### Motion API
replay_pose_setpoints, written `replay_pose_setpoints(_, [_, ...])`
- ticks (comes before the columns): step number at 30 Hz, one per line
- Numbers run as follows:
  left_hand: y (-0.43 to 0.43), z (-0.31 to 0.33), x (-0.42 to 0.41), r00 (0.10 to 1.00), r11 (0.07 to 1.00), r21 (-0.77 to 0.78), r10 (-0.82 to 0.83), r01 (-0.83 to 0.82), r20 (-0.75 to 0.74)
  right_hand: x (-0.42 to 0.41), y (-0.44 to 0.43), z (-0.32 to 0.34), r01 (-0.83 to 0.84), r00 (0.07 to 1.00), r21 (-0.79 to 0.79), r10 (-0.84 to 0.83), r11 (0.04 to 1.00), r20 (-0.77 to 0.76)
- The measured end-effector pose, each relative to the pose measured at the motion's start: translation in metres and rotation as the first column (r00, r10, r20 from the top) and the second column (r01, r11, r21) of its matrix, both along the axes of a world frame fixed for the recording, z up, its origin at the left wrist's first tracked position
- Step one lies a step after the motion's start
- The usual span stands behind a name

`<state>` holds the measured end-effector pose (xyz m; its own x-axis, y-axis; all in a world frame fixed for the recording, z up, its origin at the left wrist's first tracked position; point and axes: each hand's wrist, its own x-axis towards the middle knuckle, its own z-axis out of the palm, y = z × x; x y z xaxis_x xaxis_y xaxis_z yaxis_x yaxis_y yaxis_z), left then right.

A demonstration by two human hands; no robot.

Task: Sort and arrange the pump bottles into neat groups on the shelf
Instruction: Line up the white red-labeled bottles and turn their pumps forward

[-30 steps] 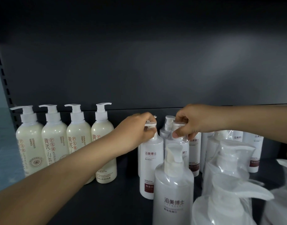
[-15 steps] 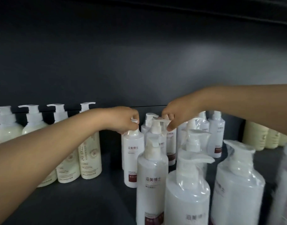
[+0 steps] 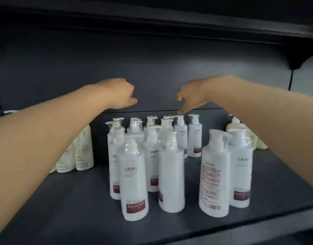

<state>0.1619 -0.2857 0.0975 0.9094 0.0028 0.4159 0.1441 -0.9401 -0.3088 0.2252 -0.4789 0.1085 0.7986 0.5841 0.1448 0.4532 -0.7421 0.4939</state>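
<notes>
Several white pump bottles [image 3: 134, 183] with dark red labels, wrapped in clear film, stand in a loose cluster in the middle of the dark shelf [image 3: 63, 213]. One white bottle [image 3: 214, 183] at the front right shows its back label. My left hand [image 3: 120, 94] hovers above the cluster's back left, fingers loosely curled, holding nothing. My right hand [image 3: 189, 98] hovers above the back row with thumb and forefinger apart. Its fingertip is just over the pump of a back-row bottle [image 3: 180, 131]; whether it touches is unclear.
Cream pump bottles [image 3: 83, 151] stand at the left, partly hidden by my left forearm. More cream bottles [image 3: 256, 140] are at the back right behind my right arm. The upper shelf [image 3: 169, 16] hangs overhead. Bare shelf surface lies in front of the cluster.
Both hands have let go of the pump heads and risen above the bottles, moving apart. The view has pulled back and shifted right, showing the whole white cluster.
</notes>
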Motion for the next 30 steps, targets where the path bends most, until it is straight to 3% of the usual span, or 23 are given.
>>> replay_pose_setpoints(5, [-0.068,-0.005,-0.040,0.998,0.995,-0.080,0.067,-0.066,0.016,-0.032,-0.069,-0.010,-0.089,0.996,0.035,0.089,0.995,0.015])
replay_pose_setpoints(13, [-0.147,-0.025,-0.082,0.997,0.966,-0.255,0.050,-0.035,0.053,-0.062,-0.156,-0.035,-0.250,0.964,0.260,0.265,0.933,-0.025])
replay_pose_setpoints(24, [-0.205,-0.065,-0.051,0.987,0.926,-0.349,-0.106,0.143,0.122,-0.011,-0.201,-0.062,-0.154,0.958,0.517,0.256,0.842,-0.132])
replay_pose_setpoints(30, [-0.214,-0.060,-0.004,0.976,0.925,-0.333,-0.211,0.184,-0.047,0.024,-0.189,-0.073,-0.149,0.932,0.593,0.313,0.791,-0.184])
